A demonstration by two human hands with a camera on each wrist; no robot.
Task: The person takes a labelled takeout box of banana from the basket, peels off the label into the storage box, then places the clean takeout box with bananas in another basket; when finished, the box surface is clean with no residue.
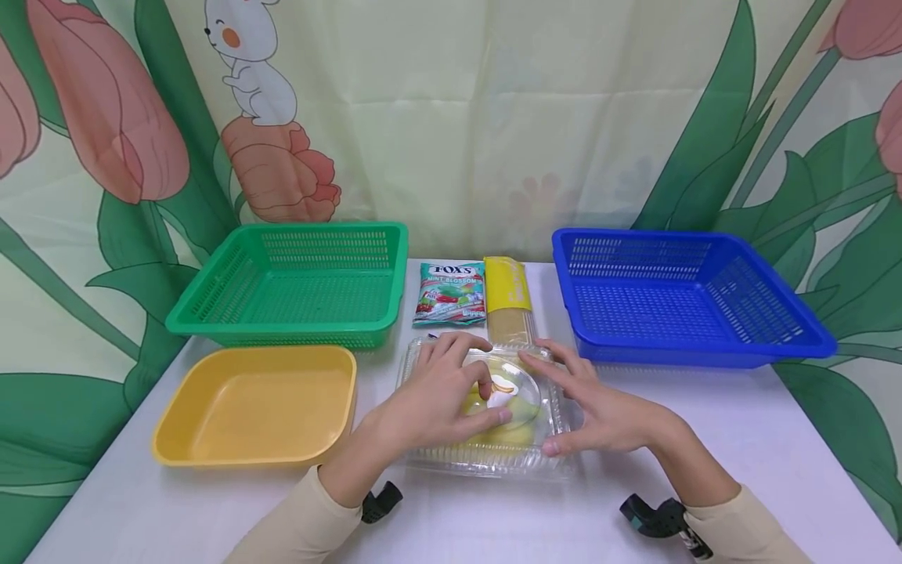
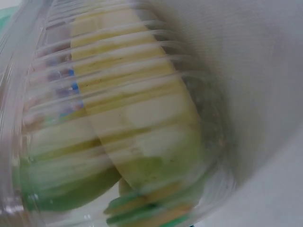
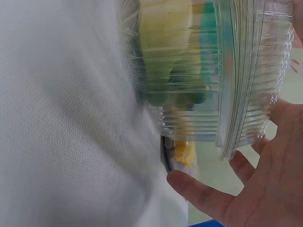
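A clear plastic clamshell box [image 1: 486,462] with yellow-green fruit pieces inside lies at the table's middle. Over its lid is my left hand [image 1: 440,392], its index finger bent and thumb reaching across the top; whether it presses the lid is unclear. At the box's right side my right hand [image 1: 606,403] has its fingers spread, thumb low and fingertips near the rim. In the right wrist view the fingers of the right hand [image 3: 270,189] stand apart beside the ribbed box [image 3: 180,71]. The left wrist view shows only the ribbed box wall [image 2: 137,113], blurred, and the fruit behind it.
Behind the box lie a Fox's candy bag [image 1: 449,294] and a yellow-labelled pack of dry noodles [image 1: 509,294]. A green basket [image 1: 296,329] and a yellow tray [image 1: 254,458] stand left; a blue basket [image 1: 690,345] stands right. A printed curtain [image 1: 423,117] hangs behind.
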